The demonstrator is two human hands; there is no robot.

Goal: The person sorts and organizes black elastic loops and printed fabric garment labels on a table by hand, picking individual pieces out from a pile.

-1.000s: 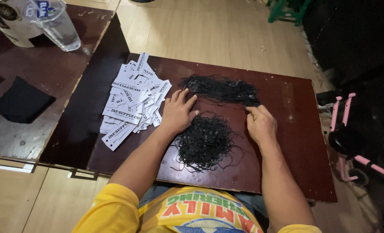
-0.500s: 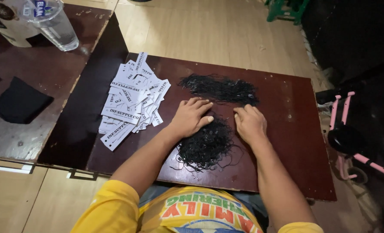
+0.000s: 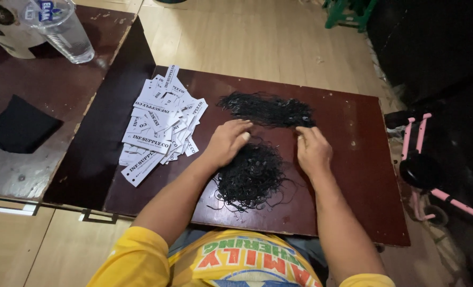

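A: Where are the hands?

B: Both sit at the centre of the frame on the dark brown board (image 3: 353,175). The left hand (image 3: 227,142) rests palm down with its fingers loosely curled, fingertips at the upper edge of the near heap of black strings (image 3: 251,178). Whether it has pinched a strand I cannot tell — the fingertips hide it.

A: And the other?

B: The right hand (image 3: 313,151) lies just right of that heap, fingers bent, their tips close to the right end of the long bundle of black strings (image 3: 268,110), which stretches across the board above both hands. It may be touching a strand; no clear grip shows.

A: What else is about?

B: A fan of white paper tags (image 3: 159,127) lies left of centre, beside the left wrist. In the upper left of the frame a clear plastic cup (image 3: 61,32) stands on a neighbouring table (image 3: 61,90), with a black cloth (image 3: 18,127) below it.

A: What could go wrong?

B: The near heap looks tangled, with loops straying at its lower edge, so pulling one strand would likely drag a clump along or tighten a knot. A sweep of the left forearm could also scatter the tags, which sit loosely near the board's left edge.
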